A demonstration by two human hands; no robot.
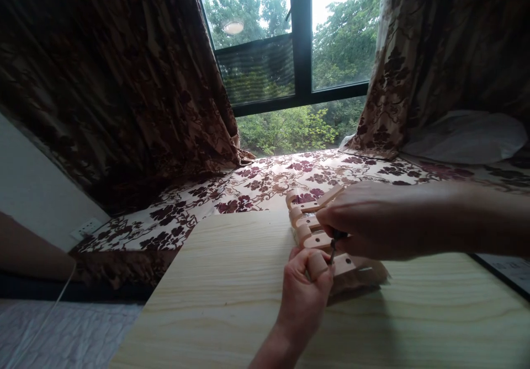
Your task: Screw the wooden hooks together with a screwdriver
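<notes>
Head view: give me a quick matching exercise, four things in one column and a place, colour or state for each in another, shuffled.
Things:
1. left hand
2. right hand
3. tabletop
4. window frame

Places, colours, states:
A. dark, between the patterned curtains
B. holding a thin metal tool
C. pale, with wood grain
D. gripping a rounded wooden end

Pairs: 1-D, 2-B, 3-C, 4-A
</notes>
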